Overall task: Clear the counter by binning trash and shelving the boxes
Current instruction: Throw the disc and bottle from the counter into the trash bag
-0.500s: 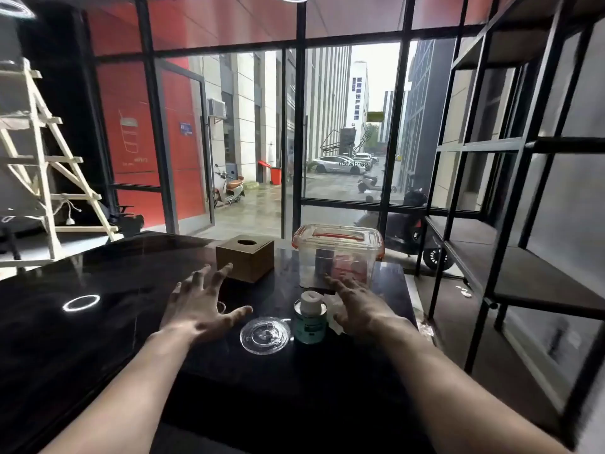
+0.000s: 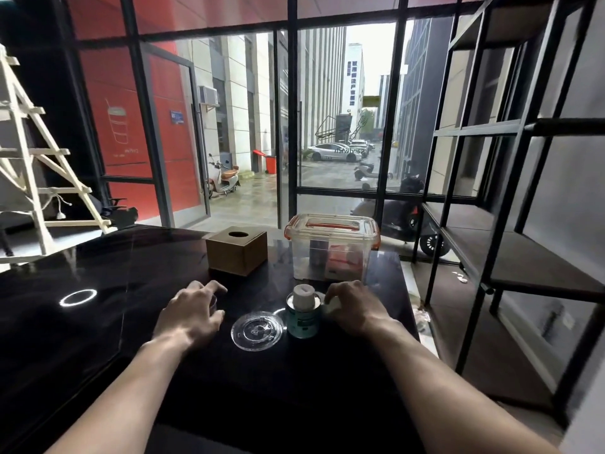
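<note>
Both our hands are on the counter [image 2: 98, 322]: left hand [image 2: 190, 311] fingers curl on a small clear item, right hand [image 2: 352, 306] pinches white scrap [image 2: 330, 304] beside the can [image 2: 302, 314]. Gather scraps fully before binning.

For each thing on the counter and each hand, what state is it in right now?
Clear storage box: lid on, upright.
Wooden tissue box: upright, untouched.
Green bottle: upright, white cap on.
Clear plastic lid: lying flat, loose.
Left hand: curled around a small clear item.
Right hand: pinching white crumpled paper.
Black shelf unit: nothing seen on it.
</note>
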Demonstrator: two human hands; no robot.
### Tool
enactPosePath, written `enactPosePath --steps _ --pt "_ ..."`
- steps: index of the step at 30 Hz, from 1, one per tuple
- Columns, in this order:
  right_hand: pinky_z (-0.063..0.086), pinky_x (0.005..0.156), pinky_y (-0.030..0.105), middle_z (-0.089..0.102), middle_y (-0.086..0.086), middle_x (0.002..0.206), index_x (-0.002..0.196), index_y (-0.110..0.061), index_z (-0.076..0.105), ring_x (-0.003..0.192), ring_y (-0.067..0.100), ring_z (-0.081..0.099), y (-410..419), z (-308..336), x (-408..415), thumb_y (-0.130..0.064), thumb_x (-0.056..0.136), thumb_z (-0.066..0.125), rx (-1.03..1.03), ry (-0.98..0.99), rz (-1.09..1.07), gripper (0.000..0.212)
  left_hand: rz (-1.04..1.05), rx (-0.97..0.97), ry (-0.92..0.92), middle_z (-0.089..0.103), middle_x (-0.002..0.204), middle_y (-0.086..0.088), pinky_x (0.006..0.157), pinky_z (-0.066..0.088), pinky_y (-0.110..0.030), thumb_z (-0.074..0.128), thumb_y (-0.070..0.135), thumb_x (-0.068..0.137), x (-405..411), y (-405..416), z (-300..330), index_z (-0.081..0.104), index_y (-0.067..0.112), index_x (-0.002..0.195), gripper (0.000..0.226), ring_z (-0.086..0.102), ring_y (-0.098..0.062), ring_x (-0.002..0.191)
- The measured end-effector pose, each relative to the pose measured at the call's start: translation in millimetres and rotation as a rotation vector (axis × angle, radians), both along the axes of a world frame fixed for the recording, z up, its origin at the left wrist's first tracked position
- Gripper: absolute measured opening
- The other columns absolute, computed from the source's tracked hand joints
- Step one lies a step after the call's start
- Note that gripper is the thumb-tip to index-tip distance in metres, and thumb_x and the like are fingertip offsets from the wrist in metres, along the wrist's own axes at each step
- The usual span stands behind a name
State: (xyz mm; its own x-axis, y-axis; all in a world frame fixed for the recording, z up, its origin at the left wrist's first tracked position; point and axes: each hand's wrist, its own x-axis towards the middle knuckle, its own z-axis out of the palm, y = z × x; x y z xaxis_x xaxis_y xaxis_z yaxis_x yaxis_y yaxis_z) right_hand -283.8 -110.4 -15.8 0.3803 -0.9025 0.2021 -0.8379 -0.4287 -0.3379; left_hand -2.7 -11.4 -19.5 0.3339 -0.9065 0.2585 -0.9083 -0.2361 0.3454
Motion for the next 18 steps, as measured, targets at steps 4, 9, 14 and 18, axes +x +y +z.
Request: enactPosePath --steps 4,9,14,18 --pt "0.052 0.091 0.036 0.069 0.009 0.127 0.111 -0.022 0.07 0.111 0.031 0.066 0 11 -8 -0.021 0.087 0.071 -0.101 -0.065 -0.032 0.024 -0.079 -0.103 0.047 0.062 0.108 0.001 0.089 0.053 -0.04 0.064 0.029 0.08 -23 -2 18 0.062 0.033 0.121 0.041 0.063 -0.021 0.104" --pt "0.05 0.09 0.037 0.067 0.011 0.128 0.119 -0.022 0.066 0.112 0.033 0.065 7 29 -12 -0.012 0.087 0.067 -0.185 -0.143 -0.024 0.033 -0.212 -0.014 0.042 0.056 0.123 0.002 0.101 0.048 -0.037 0.062 0.031 0.086 -55 -6 7 0.054 0.028 0.133 0.047 0.055 -0.019 0.119" --pt "0.051 0.088 0.038 0.067 0.011 0.126 0.115 -0.023 0.067 0.109 0.033 0.064 15 40 -2 -0.015 0.084 0.071 -0.172 -0.214 0.044 0.032 -0.271 0.143 -0.018 0.049 0.136 0.004 0.107 0.042 -0.034 0.066 0.055 0.081 -64 -4 -7 0.043 0.028 0.142 0.07 0.046 -0.017 0.128" --pt "0.054 0.092 0.044 0.062 0.009 0.131 0.116 -0.022 0.065 0.113 0.032 0.062 19 39 18 -0.016 0.085 0.072 -0.142 -0.237 0.121 0.032 -0.278 0.231 -0.007 0.049 0.131 0.011 0.102 0.048 -0.037 0.075 0.075 0.052 -61 -1 -4 0.042 0.041 0.135 0.095 0.057 -0.02 0.121"
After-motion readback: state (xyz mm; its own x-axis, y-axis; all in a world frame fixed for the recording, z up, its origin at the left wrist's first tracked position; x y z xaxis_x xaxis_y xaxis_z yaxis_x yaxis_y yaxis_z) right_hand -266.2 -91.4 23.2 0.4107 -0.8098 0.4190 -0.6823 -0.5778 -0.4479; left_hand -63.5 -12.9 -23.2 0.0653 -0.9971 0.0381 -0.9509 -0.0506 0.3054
